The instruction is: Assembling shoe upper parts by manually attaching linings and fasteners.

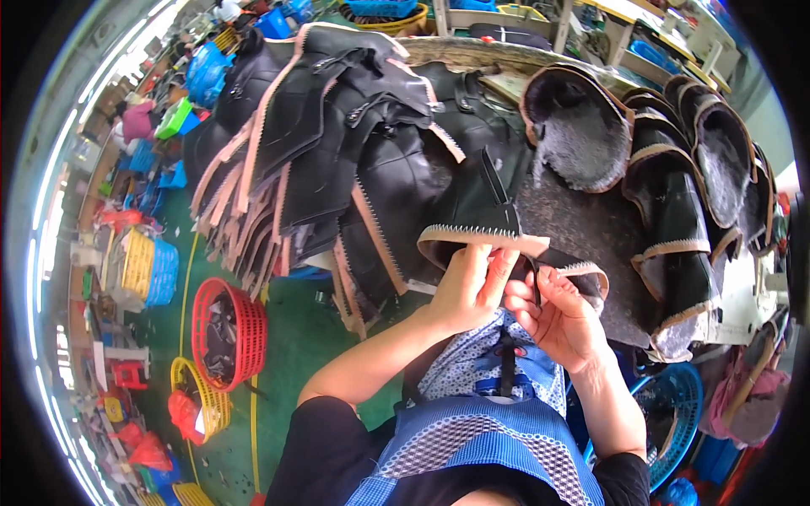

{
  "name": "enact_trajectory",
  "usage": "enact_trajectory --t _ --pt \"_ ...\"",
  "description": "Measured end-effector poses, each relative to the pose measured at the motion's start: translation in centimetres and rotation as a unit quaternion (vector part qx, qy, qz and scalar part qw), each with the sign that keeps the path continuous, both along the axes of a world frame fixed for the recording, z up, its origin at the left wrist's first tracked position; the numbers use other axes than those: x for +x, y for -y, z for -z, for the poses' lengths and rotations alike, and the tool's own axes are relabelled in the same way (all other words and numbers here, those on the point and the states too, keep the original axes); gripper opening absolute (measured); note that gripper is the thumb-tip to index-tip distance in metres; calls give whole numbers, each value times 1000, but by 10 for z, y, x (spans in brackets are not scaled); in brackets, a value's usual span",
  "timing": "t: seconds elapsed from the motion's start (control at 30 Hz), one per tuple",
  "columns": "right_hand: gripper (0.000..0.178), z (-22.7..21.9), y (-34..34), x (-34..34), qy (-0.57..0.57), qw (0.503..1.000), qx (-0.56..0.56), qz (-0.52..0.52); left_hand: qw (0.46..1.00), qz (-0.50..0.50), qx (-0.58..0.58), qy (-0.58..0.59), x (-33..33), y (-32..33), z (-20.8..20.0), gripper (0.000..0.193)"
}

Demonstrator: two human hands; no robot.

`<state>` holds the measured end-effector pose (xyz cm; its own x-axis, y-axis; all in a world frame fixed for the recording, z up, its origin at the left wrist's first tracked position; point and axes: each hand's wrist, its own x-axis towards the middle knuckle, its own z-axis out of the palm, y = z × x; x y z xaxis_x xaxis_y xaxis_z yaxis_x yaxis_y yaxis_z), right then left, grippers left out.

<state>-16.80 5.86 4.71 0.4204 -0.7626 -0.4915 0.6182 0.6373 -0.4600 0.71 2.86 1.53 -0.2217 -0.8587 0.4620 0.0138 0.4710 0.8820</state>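
Observation:
A black shoe or boot upper (474, 204) with a pale, notched lower edge lies at the near side of the worktable, in front of me. My left hand (468, 291) is closed on that pale edge, thumb and fingers pinching it from below. Close beside it, my right hand (557, 314) has its fingers pinched together round a thin dark thing at the upper's edge; its kind is too small to make out. To the left lies a big overlapping pile of black uppers (316, 126) with the same pale edges. Furry grey-lined uppers (582, 126) sit at the right.
More lined uppers (671, 202) stand stacked along the table's right side. The dark tabletop (561, 215) shows between the piles. A red basket (253, 337) and a yellow basket (218, 405) stand on the green floor at left. A blue basket (688, 405) is below right.

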Motion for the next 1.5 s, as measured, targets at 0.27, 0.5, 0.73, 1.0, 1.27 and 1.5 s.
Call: enact_trajectory --t 0.27,0.5,0.73,1.0,1.27,1.5 --pt "23 0 27 19 68 996 -48 21 955 42 292 39 49 -26 -55 18" --pt "16 -1 20 43 -82 984 -149 56 953 42 292 -64 46 -36 -32 15" --pt "15 -3 22 48 -101 983 -139 64 953 48 290 -77 40 -40 -24 14" --pt "15 8 18 47 -104 974 -191 70 955 44 286 -73 38 -38 -21 13" --pt "18 3 11 43 -155 953 -255 43 978 -49 203 -9 35 -38 -12 11" --pt "18 5 13 37 -169 947 -271 21 981 -81 173 -28 27 -32 -17 12"
